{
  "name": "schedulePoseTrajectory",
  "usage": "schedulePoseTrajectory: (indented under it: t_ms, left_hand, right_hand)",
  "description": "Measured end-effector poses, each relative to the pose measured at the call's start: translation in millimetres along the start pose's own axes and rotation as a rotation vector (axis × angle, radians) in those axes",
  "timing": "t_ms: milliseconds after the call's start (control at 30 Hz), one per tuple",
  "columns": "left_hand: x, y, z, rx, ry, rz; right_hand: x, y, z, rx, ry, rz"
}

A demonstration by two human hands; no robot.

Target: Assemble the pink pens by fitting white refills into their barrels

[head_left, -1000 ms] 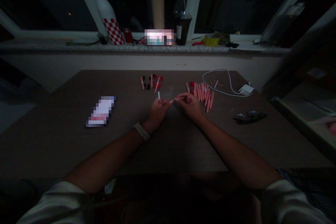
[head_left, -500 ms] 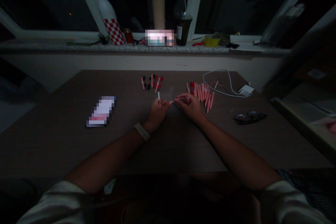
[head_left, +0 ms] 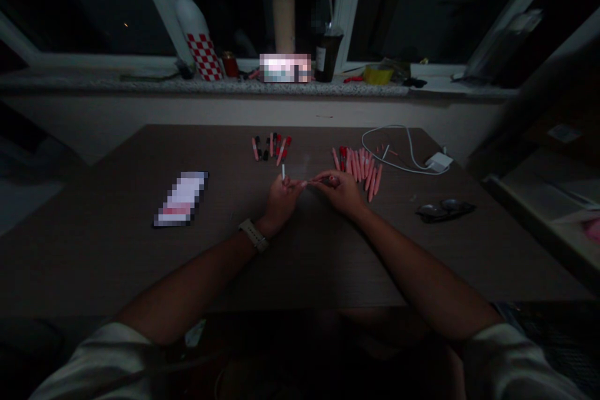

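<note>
Over the middle of the table my left hand is closed, with a slim white stick poking up between its fingers. My right hand faces it, curled around a small pink pen part. The fingertips of both hands meet at something thin, too small and dark to name. Just beyond my right hand lies a row of pink pens, with red caps at its left end. Several pink pens with black and red caps lie farther back on the left.
A phone lies on the table at left, and glasses at right. A white cable with its charger lies back right. Along the windowsill stand a checkered bottle, a tumbler, a dark cup and yellow tape.
My right fingers have shifted slightly and their tips have come closer to my left fingertips. The left hand and the things on the table stay where they were.
</note>
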State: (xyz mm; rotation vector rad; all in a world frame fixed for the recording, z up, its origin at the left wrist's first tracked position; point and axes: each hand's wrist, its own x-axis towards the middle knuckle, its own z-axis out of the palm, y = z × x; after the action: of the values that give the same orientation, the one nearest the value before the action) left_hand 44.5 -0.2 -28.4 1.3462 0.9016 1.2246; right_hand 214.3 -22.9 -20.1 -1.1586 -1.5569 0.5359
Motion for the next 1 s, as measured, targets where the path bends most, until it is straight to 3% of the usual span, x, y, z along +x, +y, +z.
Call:
schedulePoseTrajectory:
  t_ms: [233, 533, 700, 867, 1000]
  left_hand:
    - [0.7, -1.7, -2.8, 0.092, -0.011, 0.062]
    - [-6.0, 9.5, -4.6, 0.366, -0.022, 0.212]
    - [-4.2, 5.6, -4.3, 0.307, -0.033, 0.21]
    - [4.1, -2.6, -4.4, 0.133, -0.019, 0.119]
    - [5.9, -3.7, -4.6, 0.155, -0.012, 0.126]
  right_hand:
    - [1.9, 7.1, 1.9, 0.135, -0.002, 0.077]
    - [0.6, 3.7, 1.6, 0.135, 0.039, 0.139]
    - [-0.2, 3.0, 0.8, 0.043, 0.069, 0.097]
    - [-2.7, 2.8, 2.4, 0.061, 0.029, 0.059]
    - [-3.5, 3.2, 3.2, 0.035, 0.036, 0.052]
